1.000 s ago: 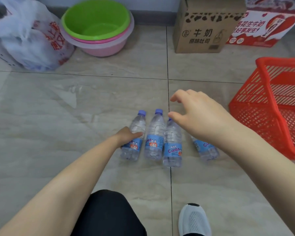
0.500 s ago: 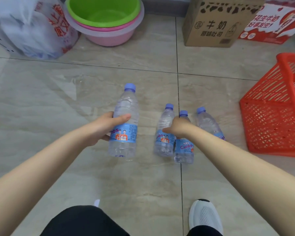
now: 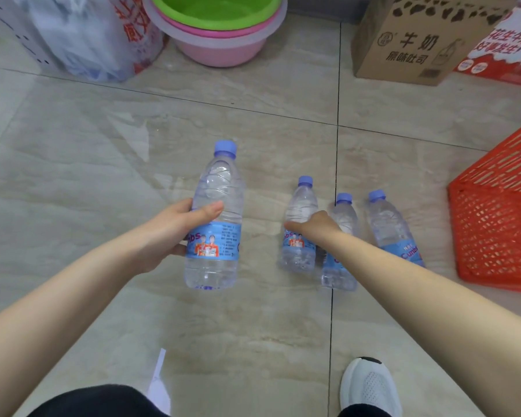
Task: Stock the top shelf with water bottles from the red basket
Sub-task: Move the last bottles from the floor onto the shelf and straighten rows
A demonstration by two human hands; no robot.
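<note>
Left hand [image 3: 175,233] clasped the raised bottle [image 3: 214,188] at mid-body; right hand [image 3: 313,227] rested on the leftmost floor bottle [image 3: 298,251], its grip hidden. Probably full, heavy and thin-walled.

Beige tiled floor [image 3: 73,182] lies open left of the clear blue-capped plastic bottle [image 3: 214,212] my left hand [image 3: 169,233] grips. Rightward, three more such bottles [image 3: 387,224] lie packed together, a red plastic lattice basket [image 3: 494,233] close beyond. Stacked green and pink plastic basins [image 3: 220,34] and a brown cardboard box [image 3: 403,40] line the far side.
</note>
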